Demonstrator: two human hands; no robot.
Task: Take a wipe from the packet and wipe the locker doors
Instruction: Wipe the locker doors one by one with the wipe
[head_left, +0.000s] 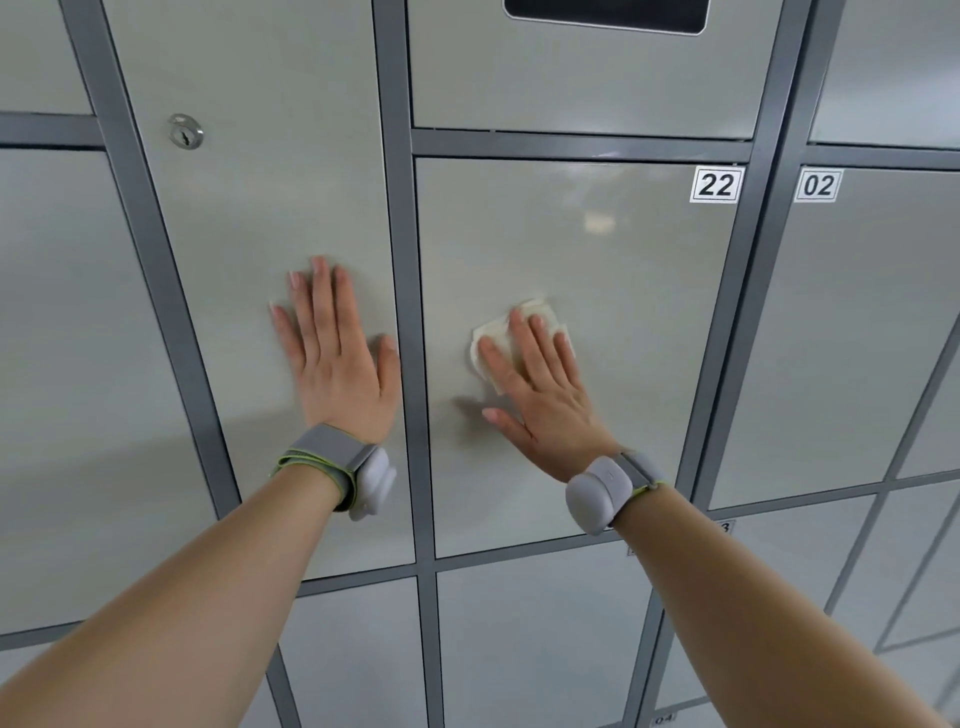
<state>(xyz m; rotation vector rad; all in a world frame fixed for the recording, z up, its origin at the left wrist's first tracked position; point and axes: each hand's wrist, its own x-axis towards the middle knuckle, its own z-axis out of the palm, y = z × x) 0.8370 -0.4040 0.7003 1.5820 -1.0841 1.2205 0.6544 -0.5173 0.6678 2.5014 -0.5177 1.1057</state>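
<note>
I saw right hand (540, 395), fingers straight, pressing wipe (491, 338) on door 22 (597, 249); left hand (340, 364) flat on 9 o'clock door (260, 218).

Left hand (340, 364): bare on my feed; nails rounded and reaching just past the fingertips.
Right hand (540, 395): bare; nails of the same rounded cut.
Left strap (324, 452): grey woven band round the wrist, edged in yellow-green along both borders.
Left pod (375, 486): smooth white rounded housing fixed to the strap on the thumb side of the wrist; I read it as two lobes, though the angle leaves that uncertain.
Right strap (642, 467): grey woven band, with yellow-green trim along its lower edge.
Right pod (597, 493): pale grey rounded housing with one small slot-like mark on its face.
Forearms (208, 597): bare from strap to frame edge.
</note>
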